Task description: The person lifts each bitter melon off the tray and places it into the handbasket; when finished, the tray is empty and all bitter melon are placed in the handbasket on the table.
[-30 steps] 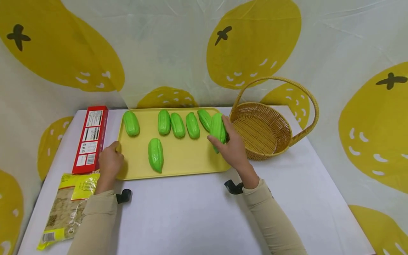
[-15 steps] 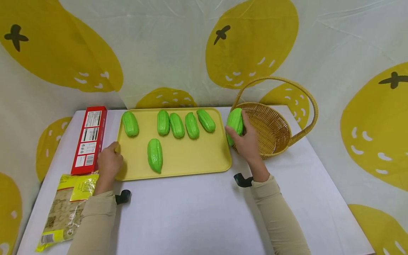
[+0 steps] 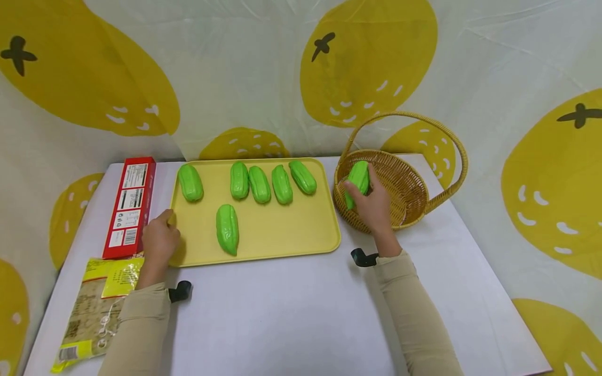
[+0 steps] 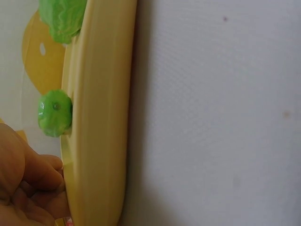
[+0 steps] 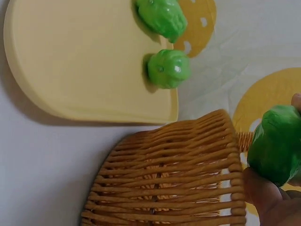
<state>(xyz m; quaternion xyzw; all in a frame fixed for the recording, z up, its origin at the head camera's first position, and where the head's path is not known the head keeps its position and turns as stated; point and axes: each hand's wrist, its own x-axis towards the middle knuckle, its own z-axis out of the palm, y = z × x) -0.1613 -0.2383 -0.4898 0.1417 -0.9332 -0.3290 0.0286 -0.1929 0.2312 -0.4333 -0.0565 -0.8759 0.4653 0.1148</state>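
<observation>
My right hand (image 3: pixel 376 206) grips a ridged green gourd (image 3: pixel 359 177) over the left side of the wicker basket (image 3: pixel 416 196). In the right wrist view the held gourd (image 5: pixel 273 141) is above the basket's rim (image 5: pixel 230 165), between thumb and fingers. With thumb and curled fingers, my left hand (image 3: pixel 161 239) holds the left edge of the yellow tray (image 3: pixel 282 235). Several similar gourds lie on the tray, most in a row along its back and one gourd (image 3: pixel 228 230) nearer the front. The left wrist view shows the left hand (image 4: pixel 30 183) at the tray's rim (image 4: pixel 101 141).
A red box (image 3: pixel 129 206) lies left of the tray, and in front of it a yellow-and-clear packet (image 3: pixel 94 313) is partly under the left forearm. The basket's tall handle (image 3: pixel 444 130) arches above it. A fruit-print cloth (image 3: pixel 235 68) hangs behind the table.
My right hand has carried the gourd rightward from above the tray's right end to over the basket. The left hand stays at the tray's edge.
</observation>
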